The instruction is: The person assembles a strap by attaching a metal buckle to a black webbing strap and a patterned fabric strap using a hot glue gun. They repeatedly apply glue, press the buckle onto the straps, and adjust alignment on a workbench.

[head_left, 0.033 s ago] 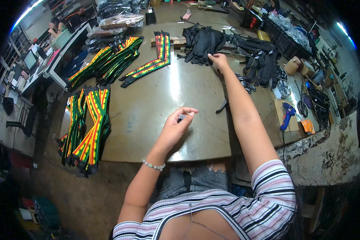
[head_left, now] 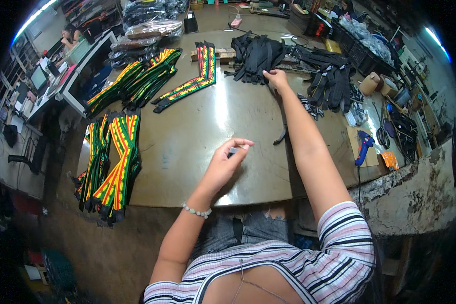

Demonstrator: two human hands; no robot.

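- Our right hand (head_left: 275, 79) reaches far across the counter (head_left: 202, 137), its grip narrow, fingertips touching the near edge of the black strap pile (head_left: 256, 58).
- Our left hand (head_left: 223, 164) hovers above the counter's middle, pinching a small dark piece (head_left: 233, 150); we cannot tell its long axis.
- Left of the right grip lies a striped strap pair (head_left: 192, 81), running diagonally away from us.
- Further left, more striped bundles (head_left: 111, 162) hang over the edge.
- One blue glue gun (head_left: 362, 147) lies to the right.

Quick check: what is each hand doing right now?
Left hand: fingers pinched on a small dark piece.
Right hand: reaching the black straps; grip cannot be told.
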